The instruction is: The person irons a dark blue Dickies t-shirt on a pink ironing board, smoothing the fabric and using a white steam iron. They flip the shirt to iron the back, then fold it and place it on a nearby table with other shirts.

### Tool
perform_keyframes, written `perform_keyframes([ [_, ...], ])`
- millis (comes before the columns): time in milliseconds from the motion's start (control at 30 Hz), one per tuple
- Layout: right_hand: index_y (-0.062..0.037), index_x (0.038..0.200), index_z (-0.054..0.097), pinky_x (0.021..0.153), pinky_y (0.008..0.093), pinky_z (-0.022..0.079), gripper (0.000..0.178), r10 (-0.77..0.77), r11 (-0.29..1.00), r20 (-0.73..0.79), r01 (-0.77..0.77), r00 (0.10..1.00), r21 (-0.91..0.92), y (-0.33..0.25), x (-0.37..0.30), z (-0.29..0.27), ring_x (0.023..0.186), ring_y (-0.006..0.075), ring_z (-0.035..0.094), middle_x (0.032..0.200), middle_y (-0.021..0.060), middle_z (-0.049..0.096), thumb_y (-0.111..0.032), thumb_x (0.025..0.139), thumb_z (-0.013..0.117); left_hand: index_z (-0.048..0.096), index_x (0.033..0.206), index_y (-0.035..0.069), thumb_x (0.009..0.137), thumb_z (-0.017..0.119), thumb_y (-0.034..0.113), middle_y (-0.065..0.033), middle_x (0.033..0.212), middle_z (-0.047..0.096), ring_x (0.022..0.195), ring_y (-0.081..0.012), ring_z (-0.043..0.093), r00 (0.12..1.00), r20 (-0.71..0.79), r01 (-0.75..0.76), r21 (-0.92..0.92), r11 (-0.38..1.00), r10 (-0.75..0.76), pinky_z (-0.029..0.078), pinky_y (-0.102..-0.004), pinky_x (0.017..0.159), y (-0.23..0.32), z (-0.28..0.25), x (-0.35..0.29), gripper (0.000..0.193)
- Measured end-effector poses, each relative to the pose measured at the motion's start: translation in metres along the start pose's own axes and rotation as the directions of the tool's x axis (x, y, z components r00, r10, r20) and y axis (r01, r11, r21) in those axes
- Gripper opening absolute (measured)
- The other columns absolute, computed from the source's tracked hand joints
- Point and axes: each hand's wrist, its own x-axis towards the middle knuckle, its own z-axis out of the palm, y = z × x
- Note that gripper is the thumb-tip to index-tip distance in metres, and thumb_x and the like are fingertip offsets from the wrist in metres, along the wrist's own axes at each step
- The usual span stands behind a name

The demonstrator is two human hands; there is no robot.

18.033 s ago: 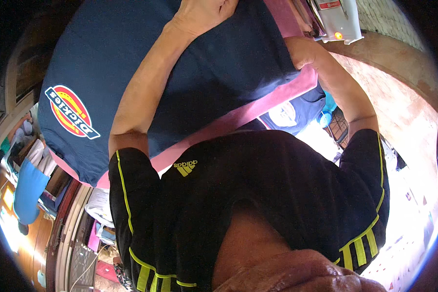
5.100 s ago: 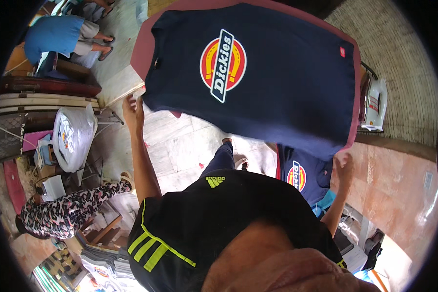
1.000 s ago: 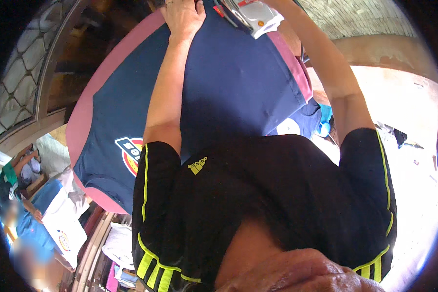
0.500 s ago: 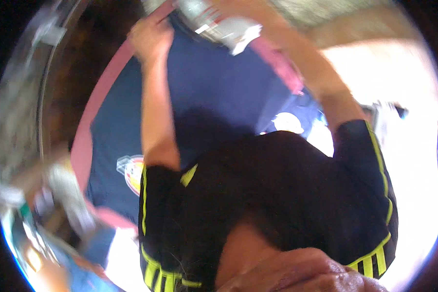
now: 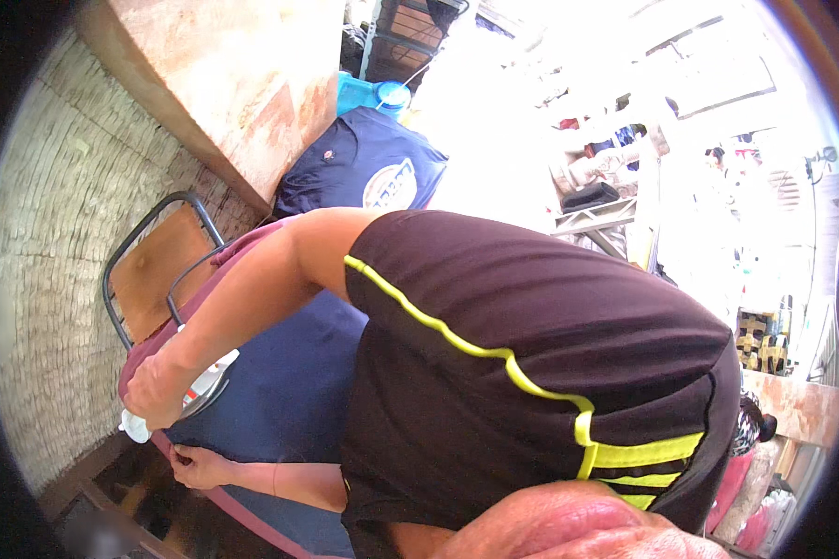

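Observation:
Dark blue cloth [image 5: 280, 391] lies spread over a board with a mauve padded cover [image 5: 238, 515]. My right hand [image 5: 161, 387] is closed around the handle of a white iron [image 5: 218, 370], which sits on the cloth near the board's far left end. The hand hides much of the iron's body. Just nearer than the iron, my left hand [image 5: 200, 468] pinches the edge of the cloth between thumb and fingers. My torso and right arm cover the rest of the cloth.
A chair with a brown back [image 5: 163, 270] and dark frame stands beyond the board, against a rough woven wall [image 5: 65, 205]. Behind my right arm lies a dark blue printed garment [image 5: 364, 163], next to a light blue container [image 5: 354, 93]. Cluttered shelving [image 5: 606, 200] stands at the right.
My head and body have turned, so the board now appears at the lower left. My right hand still grips the iron, now closer to my left hand at the board's edge.

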Motion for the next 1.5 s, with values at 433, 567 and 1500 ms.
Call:
perform_keyframes([
  [433,-0.0094,0.127,0.061,0.083,0.0492,0.057,0.050,0.101,0.994,0.312,-0.083,0.945,-0.070,-0.045,-0.121,-0.102,0.093,0.0385,0.070,0.104,0.0212,0.071,-0.049,0.096,0.061,0.070,0.093,0.005,0.090,0.072,0.034,-0.0166,0.092,0.068,0.090,-0.0372,0.063,0.996,0.089,0.004,-0.143,0.990,0.009,0.048,-0.0483,0.082,-0.004,-0.081,-0.043,0.029],
  [567,0.0039,0.121,0.062,0.076,0.0467,0.056,0.039,-0.546,0.824,-0.053,0.548,0.836,0.143,-0.049,-0.108,-0.085,0.089,0.0491,0.065,0.107,0.0290,0.062,-0.026,0.095,0.059,0.070,0.083,0.008,0.086,0.075,0.030,-0.0117,0.081,0.066,0.082,-0.0337,0.062,0.996,0.025,0.084,-0.196,0.977,-0.081,0.049,-0.0463,0.077,0.003,-0.099,-0.060,0.023],
  [1500,0.0011,0.110,0.064,0.079,0.0539,0.054,0.037,-0.420,0.903,0.323,0.425,0.848,0.059,-0.058,-0.103,-0.047,0.089,0.0463,0.068,0.094,0.0309,0.068,-0.034,0.098,0.058,0.070,0.091,0.009,0.088,0.072,0.046,-0.0127,0.093,0.071,0.089,-0.0342,0.068,0.997,0.009,0.080,0.035,0.996,-0.081,0.052,-0.0434,0.077,-0.039,-0.128,-0.111,0.038],
])
